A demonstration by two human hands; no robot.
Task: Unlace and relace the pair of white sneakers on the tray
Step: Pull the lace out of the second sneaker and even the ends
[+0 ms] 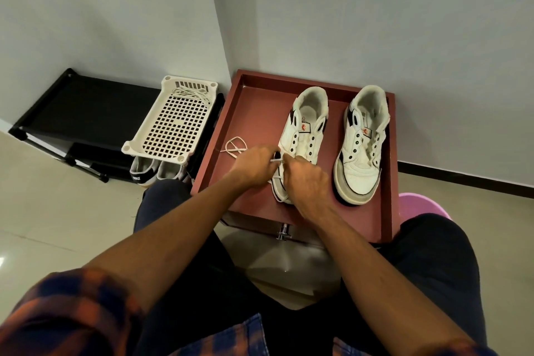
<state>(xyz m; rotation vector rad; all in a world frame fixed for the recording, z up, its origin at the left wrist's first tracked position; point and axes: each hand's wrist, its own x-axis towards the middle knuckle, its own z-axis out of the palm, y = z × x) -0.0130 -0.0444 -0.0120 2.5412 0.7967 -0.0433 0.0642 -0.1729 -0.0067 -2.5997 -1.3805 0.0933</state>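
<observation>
Left of tray (254, 115): basket (170, 124) with lace (189, 93).

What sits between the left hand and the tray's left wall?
Head view: a loose white shoelace lies coiled on the tray floor between the left hand and the tray's left wall.

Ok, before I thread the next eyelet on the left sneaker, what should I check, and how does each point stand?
1. Footing: left sneaker sits flat on the tray: ok.
2. Grip: left hand and right hand both pinch the lace at the lowest eyelets: ok.
3. Tip through its eyelet: cannot tell, the hands hide it.
4. Slack lies loose on the tray, unsnagged: ok.
5. Upper eyelets free: ok.
6. Supply: spare lace for the unlaced right sneaker lies in the white basket: ok.
</observation>
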